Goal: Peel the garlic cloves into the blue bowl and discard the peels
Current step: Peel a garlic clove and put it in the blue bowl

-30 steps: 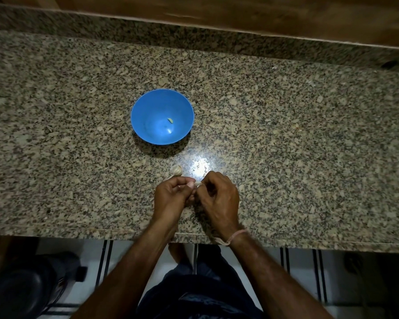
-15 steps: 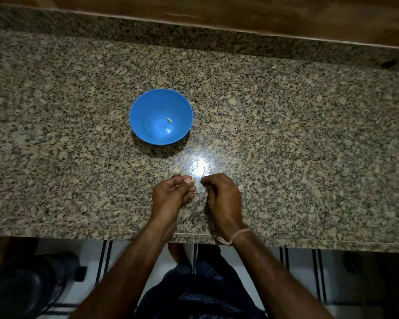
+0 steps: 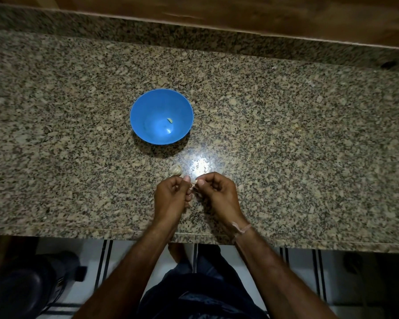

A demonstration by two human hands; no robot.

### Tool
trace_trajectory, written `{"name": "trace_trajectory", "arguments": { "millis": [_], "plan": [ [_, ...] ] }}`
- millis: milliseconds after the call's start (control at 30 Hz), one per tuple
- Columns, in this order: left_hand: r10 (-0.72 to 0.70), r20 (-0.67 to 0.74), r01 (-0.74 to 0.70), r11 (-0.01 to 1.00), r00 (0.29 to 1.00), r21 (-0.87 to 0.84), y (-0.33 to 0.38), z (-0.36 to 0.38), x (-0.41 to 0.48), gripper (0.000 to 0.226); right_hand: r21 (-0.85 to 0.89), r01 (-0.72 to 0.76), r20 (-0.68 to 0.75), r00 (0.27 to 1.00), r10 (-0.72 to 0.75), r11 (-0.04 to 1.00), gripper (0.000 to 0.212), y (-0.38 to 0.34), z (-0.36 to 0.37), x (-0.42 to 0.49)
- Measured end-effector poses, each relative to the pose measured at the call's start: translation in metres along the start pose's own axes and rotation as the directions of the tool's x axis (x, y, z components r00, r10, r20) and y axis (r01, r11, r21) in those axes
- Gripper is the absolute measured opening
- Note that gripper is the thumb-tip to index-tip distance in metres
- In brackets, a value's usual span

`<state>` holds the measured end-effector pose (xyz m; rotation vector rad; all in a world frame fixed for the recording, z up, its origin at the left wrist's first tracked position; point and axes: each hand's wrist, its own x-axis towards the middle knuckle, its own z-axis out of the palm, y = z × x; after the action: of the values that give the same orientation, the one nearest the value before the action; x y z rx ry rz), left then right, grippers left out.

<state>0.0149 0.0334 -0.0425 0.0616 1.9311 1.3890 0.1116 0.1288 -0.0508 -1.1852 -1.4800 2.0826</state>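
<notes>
Garlic clove (image 3: 193,182) sat pinched between my curled left hand (image 3: 171,198) and right hand (image 3: 219,195). At 12 o'clock the blue bowl (image 3: 145,111) held 1 peeled clove (image 3: 170,120); unpeeled garlic (image 3: 176,170) lay at 11 o'clock.

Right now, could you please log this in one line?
left hand, right hand: pinching pale garlic clove | round blue bowl: peeled clove inside

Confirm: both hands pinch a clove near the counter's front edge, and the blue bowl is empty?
Not empty: the head view shows one small pale piece in the blue bowl. The left hand and right hand do pinch a clove near the front edge of the counter.
</notes>
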Motion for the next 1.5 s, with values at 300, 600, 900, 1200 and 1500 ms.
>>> {"name": "trace_trajectory", "arguments": {
  "millis": [300,600,900,1200,1500],
  "plan": [
    [0.314,0.046,-0.316,0.930,0.948,0.189,0.011,0.002,-0.013,0.010,0.144,-0.086,-0.015,0.996,0.089,0.986,0.015,0.001,-0.001,0.001],
    [0.329,-0.038,-0.313,0.923,0.943,0.221,0.022,0.000,-0.014,0.007,0.149,0.007,-0.011,1.000,-0.005,0.989,0.014,0.002,0.002,-0.008],
    [0.205,-0.068,-0.190,0.965,0.976,0.179,0.015,0.002,-0.010,0.003,0.131,0.025,0.002,1.000,-0.025,0.991,0.016,0.010,0.003,-0.005],
    [0.174,-0.090,-0.157,0.973,0.981,0.171,0.012,0.008,-0.010,0.016,0.227,-0.101,0.002,0.995,0.103,0.969,0.013,0.007,0.000,-0.003],
    [0.305,-0.068,-0.275,0.921,0.950,0.277,0.011,0.010,-0.011,0.019,0.397,-0.210,0.054,0.977,0.205,0.894,0.017,-0.001,-0.007,0.000]
  ]
}}
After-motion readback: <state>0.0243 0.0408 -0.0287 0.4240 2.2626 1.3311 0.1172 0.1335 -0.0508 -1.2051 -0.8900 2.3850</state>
